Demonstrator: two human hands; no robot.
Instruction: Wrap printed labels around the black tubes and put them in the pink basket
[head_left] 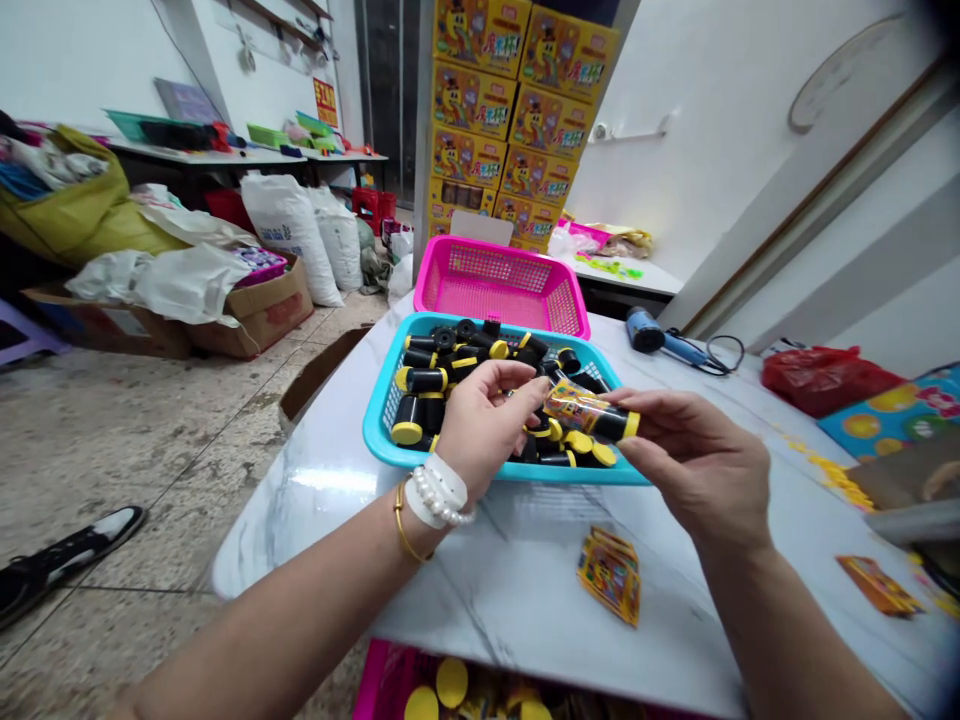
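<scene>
Over the blue basket (379,435), my right hand (694,450) grips a black plastic cylinder (611,424) by its yellow-capped end. A clear printed wrapper sleeve (571,402), orange and yellow, sits around the cylinder's other end. My left hand (491,410) pinches the far end of that sleeve between thumb and fingers. Below, in the basket, lie many loose black cylinders with yellow ends (426,380). A small stack of flat printed sleeves (611,575) rests on the marble-patterned table (517,560) between my forearms.
Behind the blue basket stands a pink basket (495,290). A blue heat gun (667,340) with its cord lies at right, near a red plastic bag (829,378). More sleeves (877,585) lie at the right. Below the front edge, a pink container (373,685) holds yellow-ended pieces.
</scene>
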